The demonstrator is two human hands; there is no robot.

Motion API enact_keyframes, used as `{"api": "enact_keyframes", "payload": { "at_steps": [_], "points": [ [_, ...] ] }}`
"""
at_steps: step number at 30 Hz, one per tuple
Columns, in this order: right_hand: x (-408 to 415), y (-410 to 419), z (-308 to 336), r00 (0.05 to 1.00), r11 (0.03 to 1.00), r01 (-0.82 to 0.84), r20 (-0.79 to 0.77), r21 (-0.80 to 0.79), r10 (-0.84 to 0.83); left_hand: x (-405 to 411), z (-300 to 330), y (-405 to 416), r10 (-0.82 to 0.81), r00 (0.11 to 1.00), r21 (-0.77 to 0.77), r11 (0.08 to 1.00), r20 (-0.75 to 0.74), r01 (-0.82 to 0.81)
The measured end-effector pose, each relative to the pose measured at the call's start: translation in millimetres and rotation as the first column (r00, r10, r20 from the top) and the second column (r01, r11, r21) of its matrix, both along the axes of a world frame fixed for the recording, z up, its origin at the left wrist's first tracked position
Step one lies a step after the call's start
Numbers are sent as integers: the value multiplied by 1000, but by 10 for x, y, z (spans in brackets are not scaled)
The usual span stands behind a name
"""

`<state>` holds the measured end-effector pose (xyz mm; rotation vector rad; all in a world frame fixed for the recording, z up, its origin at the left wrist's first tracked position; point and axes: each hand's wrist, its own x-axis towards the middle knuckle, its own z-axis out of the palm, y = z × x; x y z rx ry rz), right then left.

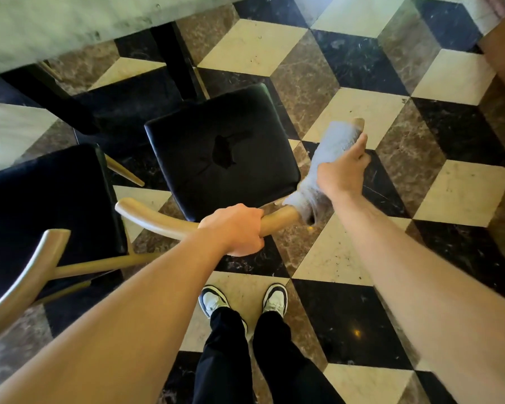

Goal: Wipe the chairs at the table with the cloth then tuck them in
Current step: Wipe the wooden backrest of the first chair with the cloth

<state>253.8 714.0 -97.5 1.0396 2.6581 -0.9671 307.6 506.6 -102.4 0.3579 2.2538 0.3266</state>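
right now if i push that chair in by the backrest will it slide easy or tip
The chair probably slides easily: its slim wooden frame looks light and the polished floor looks slick. A push on the high backrest might tilt it slightly, so the left hand gripping there helps.

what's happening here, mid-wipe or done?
Mid-wipe. The left hand grips the curved wooden backrest of the chair to steady it. The right hand holds the grey cloth wrapped round the right armrest. The chair's black seat stands mostly clear of the table, not tucked in yet. A second chair stands to its left.
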Motion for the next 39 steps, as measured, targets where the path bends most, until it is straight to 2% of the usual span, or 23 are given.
{"api": "enact_keyframes", "payload": {
  "at_steps": [6,9,12,20,27,32,36,39],
  "points": [
    [542,-507,41,999,1000,1,-44,7,-1,17,46,12,-21,998,-13,1000,-61,20],
    [624,-724,56,993,994,101,-48,-44,-103,24,62,6,-18,996,2,1000,-85,19],
    [657,-840,55,986,986,166,-27,-23,-167,27,78,-6,-22,995,6,1000,-96,23],
    [216,-376,28,979,979,202,35,-23,-201,10,-1,-73,-63,991,75,995,-118,72],
    [-358,106,8,990,992,56,121,111,-69,0,-85,-88,-48,993,95,994,-106,58],
    [-607,262,-16,979,951,-187,123,244,161,-6,-87,-93,-44,986,109,992,-161,62],
    [-413,346,-99,896,830,-442,134,340,422,-1,-125,-80,-57,979,89,993,-194,76],
    [-77,343,-52,774,707,-619,116,342,622,-1,-98,-85,-43,982,101,993,-185,62]
  ]
}}
